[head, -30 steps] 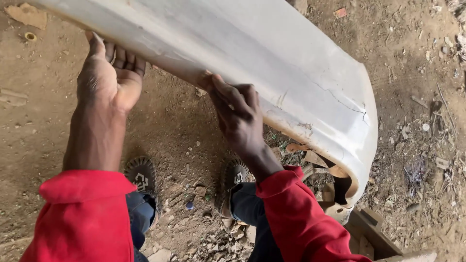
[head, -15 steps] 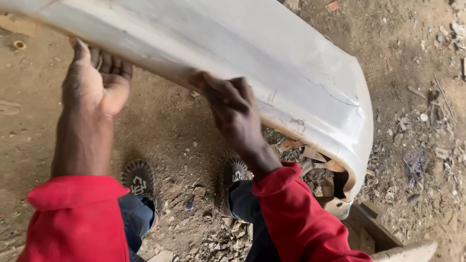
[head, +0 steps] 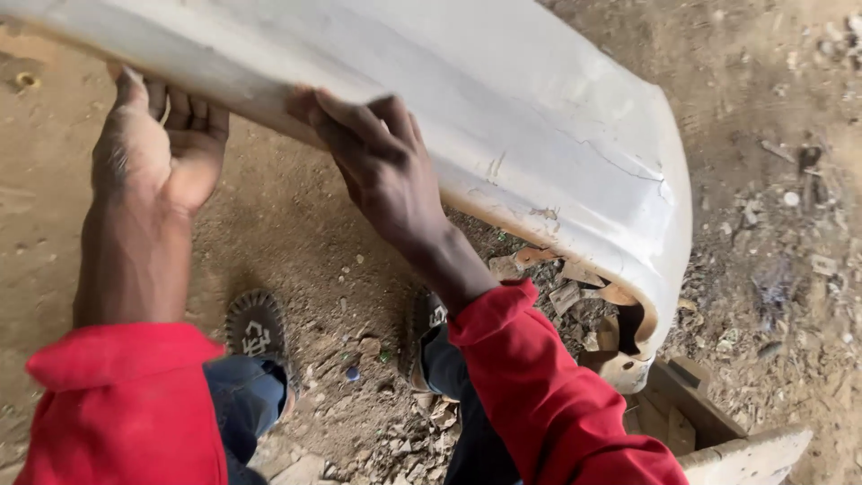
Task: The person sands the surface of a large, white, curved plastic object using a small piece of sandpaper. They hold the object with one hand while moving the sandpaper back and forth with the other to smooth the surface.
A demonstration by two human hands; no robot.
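A long, curved, dirty white plastic car bumper stretched across the far scene above the dirt floor. The left hand cupped its near lower edge from beneath, fingers curled, while the right hand clasped that same edge from above, just to the right.

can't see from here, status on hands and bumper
Left hand under bumper edge, right hand gripping over it. Bumper cracked, held off ground. Rubble below right end.
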